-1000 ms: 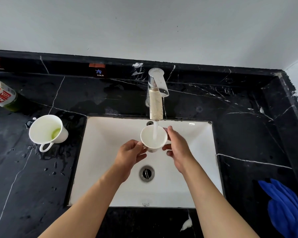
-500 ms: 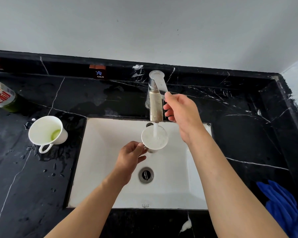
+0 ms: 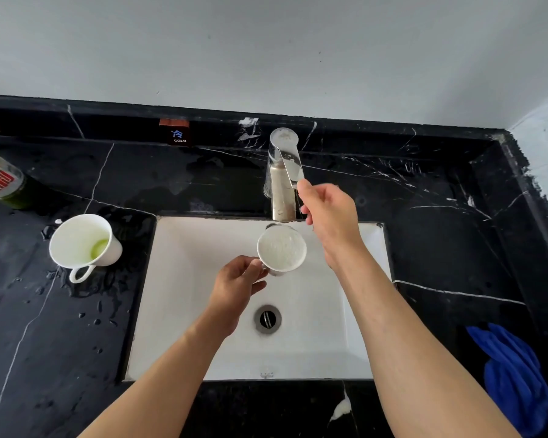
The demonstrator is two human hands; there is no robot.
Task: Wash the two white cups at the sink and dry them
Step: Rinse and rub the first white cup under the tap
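Observation:
A white cup (image 3: 281, 250), full of foamy water, hangs over the white sink (image 3: 190, 295) just below the faucet spout (image 3: 282, 197). My left hand (image 3: 239, 286) grips its handle from the left. My right hand (image 3: 329, 216) is raised beside the faucet, fingers curled, with thumb and fingertip on the tip of the lever (image 3: 290, 162). No stream shows between spout and cup. A second white cup (image 3: 83, 245) with green residue inside stands on the wet black counter left of the sink.
A blue cloth (image 3: 516, 377) lies on the counter at the lower right. A green bottle with a red-and-white label (image 3: 0, 181) stands at the far left. The drain (image 3: 267, 318) sits mid-basin. Water drops cover the black marble counter (image 3: 60, 311).
My right hand left the cup and rose to the faucet lever. The water stream seen earlier no longer shows. The cup has filled, and my left hand keeps holding it.

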